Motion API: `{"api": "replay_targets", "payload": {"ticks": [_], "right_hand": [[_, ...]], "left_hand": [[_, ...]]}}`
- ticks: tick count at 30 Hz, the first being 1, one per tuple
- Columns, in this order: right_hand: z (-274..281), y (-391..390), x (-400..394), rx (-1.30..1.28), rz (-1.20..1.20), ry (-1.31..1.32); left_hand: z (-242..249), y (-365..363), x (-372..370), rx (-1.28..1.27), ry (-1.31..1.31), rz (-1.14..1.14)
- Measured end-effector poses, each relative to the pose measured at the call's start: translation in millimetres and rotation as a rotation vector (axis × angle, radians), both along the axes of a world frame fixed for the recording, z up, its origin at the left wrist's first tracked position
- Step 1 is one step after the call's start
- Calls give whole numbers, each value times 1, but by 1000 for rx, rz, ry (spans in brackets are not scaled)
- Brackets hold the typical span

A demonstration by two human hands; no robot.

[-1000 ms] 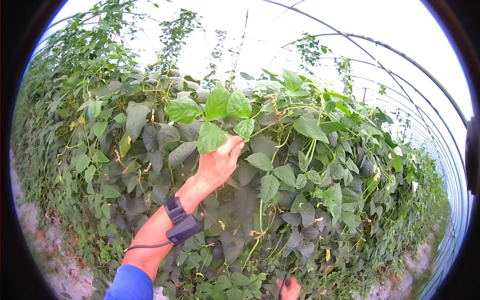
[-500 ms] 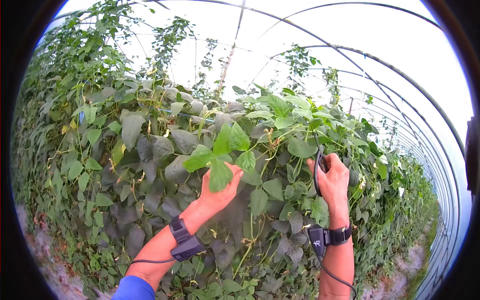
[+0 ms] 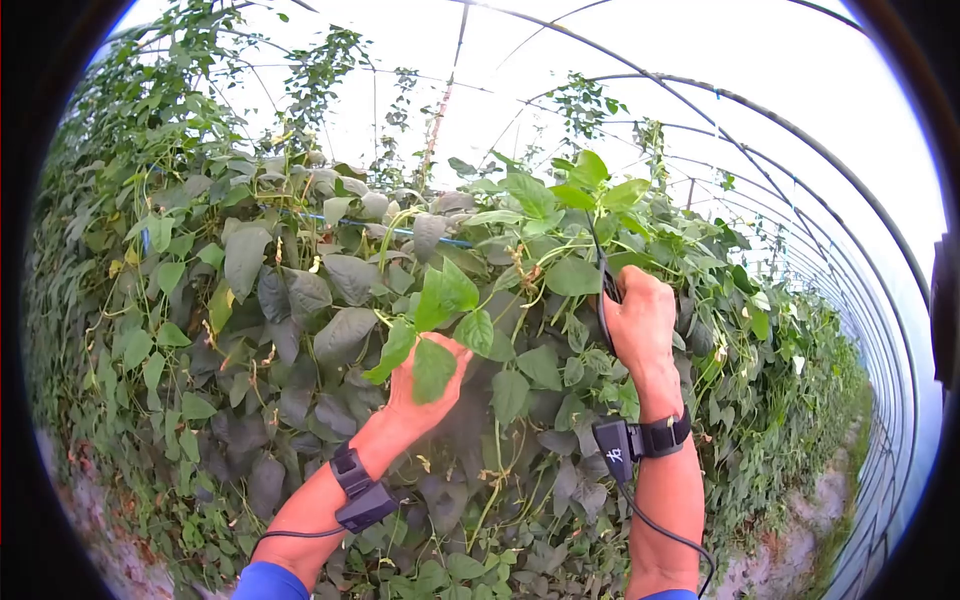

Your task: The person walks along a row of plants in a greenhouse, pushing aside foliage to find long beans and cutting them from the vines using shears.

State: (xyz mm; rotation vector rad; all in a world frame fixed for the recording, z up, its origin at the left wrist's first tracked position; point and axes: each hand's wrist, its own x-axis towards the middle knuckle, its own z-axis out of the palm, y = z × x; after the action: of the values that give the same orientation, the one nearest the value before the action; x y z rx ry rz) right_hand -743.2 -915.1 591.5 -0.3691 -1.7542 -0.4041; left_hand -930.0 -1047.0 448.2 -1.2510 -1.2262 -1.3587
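Note:
My left hand (image 3: 428,385) is closed around bright green leafy vine tips (image 3: 436,368), whose leaves cover most of its fingers. To the right, my right hand (image 3: 640,318) is wrapped round the black handles of scissors (image 3: 604,312). The thin dark blades point up among light green leaves (image 3: 592,190) at the top of the foliage. Both hands are in front of a dense wall of climbing plants (image 3: 350,285). Each wrist wears a black strap with a small device and a cable.
A blue string (image 3: 400,231) runs across the upper foliage. Curved greenhouse poles (image 3: 780,118) arch overhead and down the right side. Pale ground (image 3: 800,535) shows at the lower right. Thin brown and green stems hang among the leaves.
The view has shifted slightly. My right hand and the scissors have moved up and left in view, and a leafy tip now stands upright by the blades. My left hand still holds its leaves.

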Motion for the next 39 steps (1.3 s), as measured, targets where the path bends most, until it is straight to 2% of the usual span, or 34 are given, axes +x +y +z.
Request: {"api": "replay_targets", "payload": {"ticks": [1,3,6,8,10,13,15,16,18,19,21,24,25,28,30,32,34,36,37,39], "right_hand": [[-8,0,1,6,8,-3],[-33,-1,11,-445,434,112],[-75,19,14,-584,532,253],[-94,27,15,-657,564,259],[-106,30,16,-807,673,274],[-108,37,12,-911,778,262],[-98,37,9,-1014,1034,368],[-90,36,7,-1018,1030,370],[-68,34,0,-1157,1217,520],[-60,39,-3,-1160,1345,502],[-47,62,-12,-1155,1609,484],[-28,63,-15,-1313,1919,762],[-31,73,-12,-1243,2080,677],[-54,79,5,-992,2231,731],[-83,59,23,-982,2032,893],[-121,52,39,-1030,1921,1020],[-172,74,55,-1043,1921,1002],[-212,80,71,-1115,1842,1020],[-232,87,80,-1130,1832,1042],[-253,92,95,-1155,1785,1105]], "left_hand": [[-3,-2,-1,6,-3,8],[-10,-4,-1,3,26,29],[-22,-14,2,-48,9,81],[-31,-20,5,-28,6,37],[-45,-26,4,-194,-44,117],[-64,-33,11,-234,-59,105],[-75,-37,16,-266,14,140],[-80,-37,16,-270,13,137],[-93,-35,14,-301,11,129],[-99,-34,12,-303,9,126],[-111,-31,8,-329,-145,-21],[-120,-36,10,-356,-151,50],[-121,-38,9,-369,-155,88],[-124,-45,3,-393,-172,170],[-126,-49,-6,-295,91,261],[-131,-51,-11,-281,-3,210],[-139,-49,-24,-263,-92,158],[-153,-44,-46,-248,-106,382],[-123,-62,-21,-281,-172,301],[-132,-68,-39,-305,-122,288]]}}
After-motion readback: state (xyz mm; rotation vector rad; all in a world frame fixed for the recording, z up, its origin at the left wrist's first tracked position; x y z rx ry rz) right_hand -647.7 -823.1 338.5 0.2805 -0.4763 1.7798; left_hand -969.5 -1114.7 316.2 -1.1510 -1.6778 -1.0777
